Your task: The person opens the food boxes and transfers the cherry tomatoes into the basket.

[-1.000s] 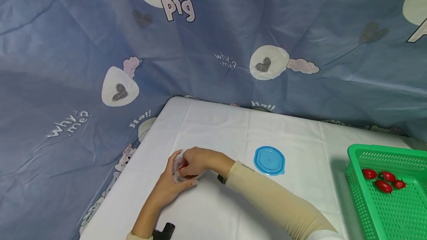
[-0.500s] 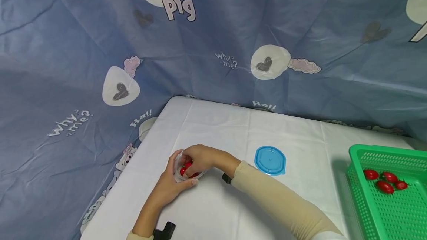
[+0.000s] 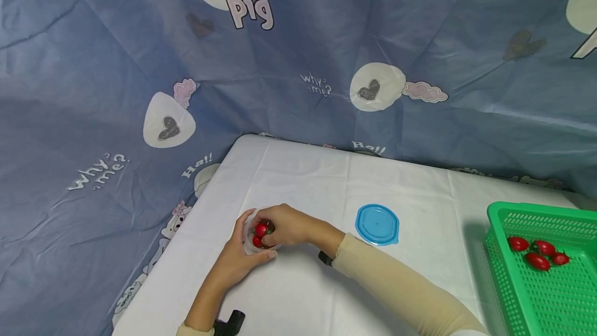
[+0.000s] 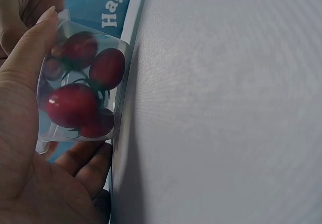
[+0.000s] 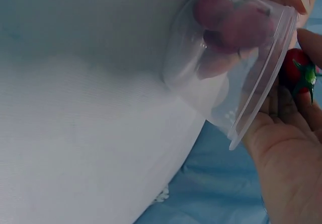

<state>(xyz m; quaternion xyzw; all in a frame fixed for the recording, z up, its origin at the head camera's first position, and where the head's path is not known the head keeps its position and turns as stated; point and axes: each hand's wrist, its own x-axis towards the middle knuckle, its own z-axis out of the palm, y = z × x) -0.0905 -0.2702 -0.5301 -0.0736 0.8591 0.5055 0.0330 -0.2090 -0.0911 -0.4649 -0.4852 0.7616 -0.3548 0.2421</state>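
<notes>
From the head, the left hand (image 3: 239,258) holds a plastic cup (image 3: 248,246) on the bench (image 3: 298,299); from the left wrist, cherry tomatoes (image 4: 73,106) show inside. From the right wrist, the right hand (image 3: 289,223) pinches a stemmed tomato (image 5: 298,69) at its mouth — seemingly positioning it, needing a steady cup.

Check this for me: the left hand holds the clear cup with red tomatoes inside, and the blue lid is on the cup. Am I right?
Almost: the blue lid isn't on the clear cup. The head view shows it lying on the white table, apart from the cup. The left hand does hold the cup, with red tomatoes inside.
</notes>
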